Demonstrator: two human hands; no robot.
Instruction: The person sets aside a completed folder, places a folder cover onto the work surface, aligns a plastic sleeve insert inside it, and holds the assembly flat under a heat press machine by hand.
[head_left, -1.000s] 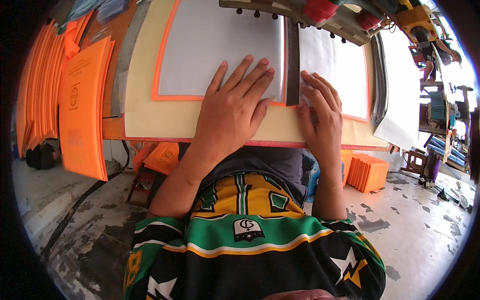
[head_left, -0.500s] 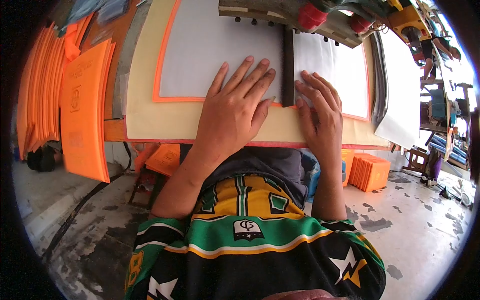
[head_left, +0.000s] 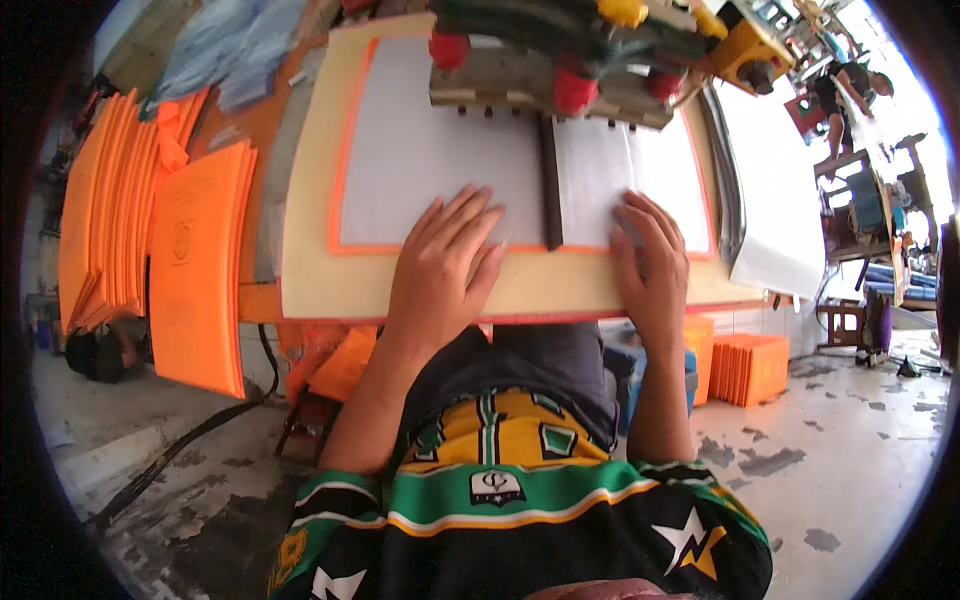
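Observation:
An orange-edged sheet under clear film (head_left: 440, 150) lies on a cream board (head_left: 310, 200). A dark strip (head_left: 552, 190) runs across it, its upper end under the machine head. Left of the strip, my left hand (head_left: 447, 265) lies with fingers spread on the lower edge of the film. My right hand (head_left: 650, 260) rests on the film right of the strip, fingers bent and fairly close together, the thumb apart. Neither hand grips anything visible.
A machine head with red knobs (head_left: 550, 90) hangs over the board's far side. Orange folders (head_left: 200, 270) stand at the left, and more orange folders (head_left: 750, 368) are stacked below right. Another person (head_left: 850, 95) is far off at upper right.
The view has shifted, so the board sits lower and more of the machine shows. My hands have moved apart, away from the dark strip, which has shifted left on the film.

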